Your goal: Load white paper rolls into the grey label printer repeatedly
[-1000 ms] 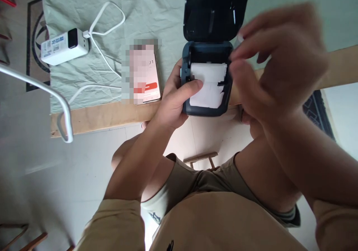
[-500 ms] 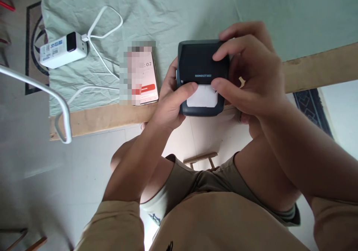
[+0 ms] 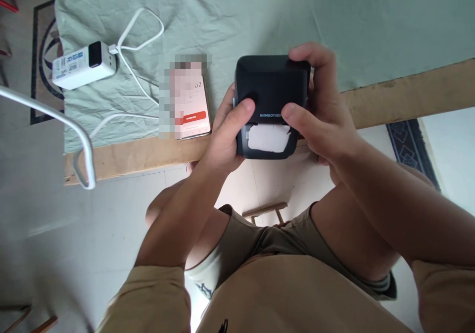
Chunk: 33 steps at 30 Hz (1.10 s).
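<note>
Dim, soft light; floor point(image 3: 100, 214) brightens between your legs point(image 3: 352, 224), pales at far right, shadowy and smeared lower left. Printer point(image 3: 272, 83) sharp; blocky pixels hide part of your phone point(image 3: 195, 100). Wide-lens stretch toward the edges.

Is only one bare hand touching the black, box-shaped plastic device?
No: the left hand and the right hand both grip the black, box-shaped plastic device, one at each side.

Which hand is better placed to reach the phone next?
Likely the left hand. Both grip the black boxy printer, but the left is beside the pink-lit rectangular phone, the right hand on the far side.
</note>
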Tool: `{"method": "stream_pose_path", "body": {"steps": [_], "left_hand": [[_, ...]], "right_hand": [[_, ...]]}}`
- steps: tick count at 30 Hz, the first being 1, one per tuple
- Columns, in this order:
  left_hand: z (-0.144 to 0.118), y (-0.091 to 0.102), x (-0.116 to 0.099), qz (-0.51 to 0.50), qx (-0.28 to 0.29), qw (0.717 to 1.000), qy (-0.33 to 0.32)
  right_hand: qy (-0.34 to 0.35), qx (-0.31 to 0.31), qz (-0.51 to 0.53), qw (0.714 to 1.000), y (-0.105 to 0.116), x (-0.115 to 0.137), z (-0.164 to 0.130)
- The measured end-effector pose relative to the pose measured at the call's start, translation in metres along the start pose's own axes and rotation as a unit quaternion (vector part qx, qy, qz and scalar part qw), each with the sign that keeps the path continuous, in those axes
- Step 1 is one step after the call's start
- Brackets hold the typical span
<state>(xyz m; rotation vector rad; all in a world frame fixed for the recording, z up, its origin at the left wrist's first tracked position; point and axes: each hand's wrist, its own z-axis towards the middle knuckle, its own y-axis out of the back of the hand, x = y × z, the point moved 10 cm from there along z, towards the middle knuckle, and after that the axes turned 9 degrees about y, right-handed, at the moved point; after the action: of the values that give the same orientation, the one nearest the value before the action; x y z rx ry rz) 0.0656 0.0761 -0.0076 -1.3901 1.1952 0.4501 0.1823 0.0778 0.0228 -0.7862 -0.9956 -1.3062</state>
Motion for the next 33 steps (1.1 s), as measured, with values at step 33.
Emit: {"method": "stream_pose_path", "body": {"steps": [33], "left_hand": [[0.012,0.019,0.008,-0.088,-0.044,0.995,0.017]], "right_hand": [[0.148,0.023,-0.047,0.988,-0.006,0.01,-0.002]]}}
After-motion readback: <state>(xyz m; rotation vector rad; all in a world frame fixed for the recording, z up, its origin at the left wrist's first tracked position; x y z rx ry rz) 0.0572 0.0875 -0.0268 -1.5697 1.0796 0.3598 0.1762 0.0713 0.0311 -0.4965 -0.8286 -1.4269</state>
